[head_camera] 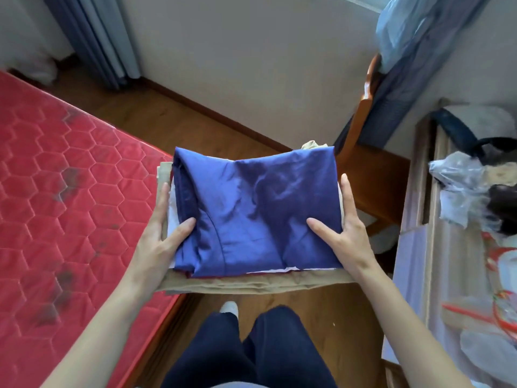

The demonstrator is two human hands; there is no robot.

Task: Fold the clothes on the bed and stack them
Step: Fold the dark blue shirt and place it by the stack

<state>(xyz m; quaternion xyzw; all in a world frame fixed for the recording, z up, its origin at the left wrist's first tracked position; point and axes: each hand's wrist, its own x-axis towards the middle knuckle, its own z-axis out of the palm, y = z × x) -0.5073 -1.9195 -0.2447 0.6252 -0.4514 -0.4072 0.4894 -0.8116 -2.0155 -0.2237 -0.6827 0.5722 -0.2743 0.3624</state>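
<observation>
Both hands carry the stack (251,219) of folded clothes above the floor, right of the bed (56,191). The left hand (159,233) and right hand (347,231) clamp its sides, thumbs pressing the blue top piece, likely so the layers stay together.

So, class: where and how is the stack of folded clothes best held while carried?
Grip the stack of folded clothes at its two short sides, as the left hand and right hand do: thumbs on the blue top garment, fingers under the beige bottom layer. The layers are loose and would likely slide otherwise.
</observation>
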